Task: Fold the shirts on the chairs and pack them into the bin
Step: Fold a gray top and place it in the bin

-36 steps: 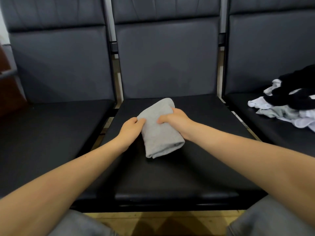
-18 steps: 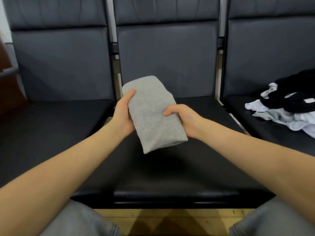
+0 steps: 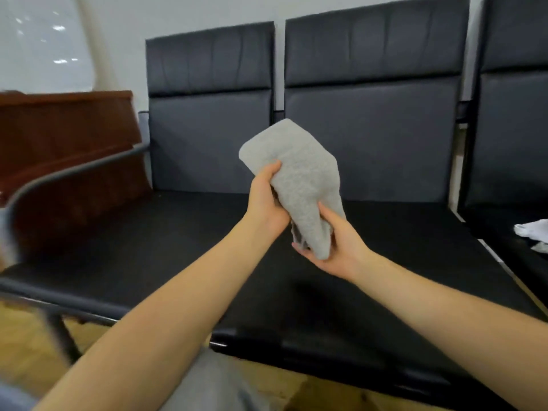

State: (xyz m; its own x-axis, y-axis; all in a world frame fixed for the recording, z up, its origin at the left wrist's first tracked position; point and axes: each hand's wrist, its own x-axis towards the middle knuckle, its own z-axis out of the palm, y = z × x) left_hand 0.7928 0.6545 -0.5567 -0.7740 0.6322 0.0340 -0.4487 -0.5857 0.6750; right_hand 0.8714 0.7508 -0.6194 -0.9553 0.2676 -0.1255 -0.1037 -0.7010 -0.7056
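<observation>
Grey folded shirt (image 3: 299, 185) is up in the air, held by both hands over the middle chair seat (image 3: 355, 262). The left hand (image 3: 265, 200) grips it from about 9 o'clock, thumb laid across the front of the bundle, fingers tucked behind where I can't see them. The right hand (image 3: 335, 247) cups the bottom end from roughly 5 o'clock, palm up, thumb pressed on the front and fingertips curled under the loose edge. So the shirt sits between the two hands, its top poking up toward 12 o'clock past the left thumb, in front of the chair backs.

Going outward: black padded chairs in a row, the left chair (image 3: 207, 120) at 10 o'clock with a curved metal armrest (image 3: 77, 170) off at 9. Behind that there's a reddish-brown wooden thing (image 3: 65, 132), pretty blurred. Way over at 3 o'clock a bit of white clothing (image 3: 533, 229) lies on the right-hand seat, cut off by the frame edge. Wooden floor (image 3: 26, 348) at 7 o'clock.
</observation>
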